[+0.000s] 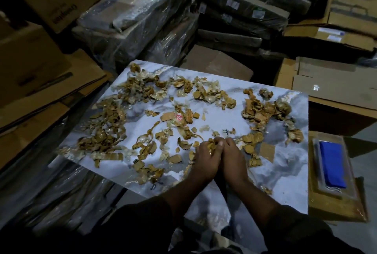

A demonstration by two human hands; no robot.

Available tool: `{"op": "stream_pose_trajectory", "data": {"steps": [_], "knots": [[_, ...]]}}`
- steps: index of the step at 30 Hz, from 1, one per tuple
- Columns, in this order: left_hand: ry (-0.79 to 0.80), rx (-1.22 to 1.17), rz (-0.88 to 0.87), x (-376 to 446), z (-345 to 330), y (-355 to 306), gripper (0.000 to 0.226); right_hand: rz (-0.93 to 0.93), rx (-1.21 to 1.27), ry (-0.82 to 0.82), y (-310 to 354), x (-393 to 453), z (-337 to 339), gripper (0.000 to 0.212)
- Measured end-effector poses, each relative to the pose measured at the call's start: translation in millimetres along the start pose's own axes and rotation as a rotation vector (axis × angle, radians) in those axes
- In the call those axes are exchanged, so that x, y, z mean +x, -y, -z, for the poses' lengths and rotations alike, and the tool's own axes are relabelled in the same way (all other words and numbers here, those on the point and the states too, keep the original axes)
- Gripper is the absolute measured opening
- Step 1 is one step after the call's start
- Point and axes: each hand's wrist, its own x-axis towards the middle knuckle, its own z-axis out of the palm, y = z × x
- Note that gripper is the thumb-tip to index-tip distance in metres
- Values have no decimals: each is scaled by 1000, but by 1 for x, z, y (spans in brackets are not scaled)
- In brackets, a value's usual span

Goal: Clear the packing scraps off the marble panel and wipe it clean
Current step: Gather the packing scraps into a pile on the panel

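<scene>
The room is dim and packed with stuff. On the left are big cardboard boxes (30, 66), and behind, in the middle, are flat packs wrapped in clear plastic (142, 29). In front lies the marble panel (285, 172), white and gray-blue, resting on wrapped packs. Packing scraps (106, 129) are all over it: brown bits of torn tape and card, mixed with clear film. They sit thick on the left side, run along the far edge, and make a heap on the right too. One bit near the middle has a red sticker (179, 118). The left hand (206, 159) and the right hand (234, 157) are side by side and touching near the front middle of the panel. The left hand's grip is closed on a small bunch of scraps. The right hand's fingers curl down by that bunch, but I cannot tell if they hold any. On the far right, off the panel, a blue cloth (332, 166) lies in a clear tray (315, 151) on a box.
</scene>
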Motion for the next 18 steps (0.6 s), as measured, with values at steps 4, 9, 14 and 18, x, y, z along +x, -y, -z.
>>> {"op": "stream_pose_trajectory", "data": {"steps": [4,9,14,18], "knots": [[-142,-64,-19,25,26,-12,92,59,4,-106,38,33,-7,22],[-139,-171,-48,72,82,-20,51,54,-14,-103,80,86,-34,46],[-163,-13,-115,133,126,-4,45,27,-35,-73,100,132,-73,53],[-140,142,-278,165,145,22,35,7,-13,-14,98,146,-107,63]]}}
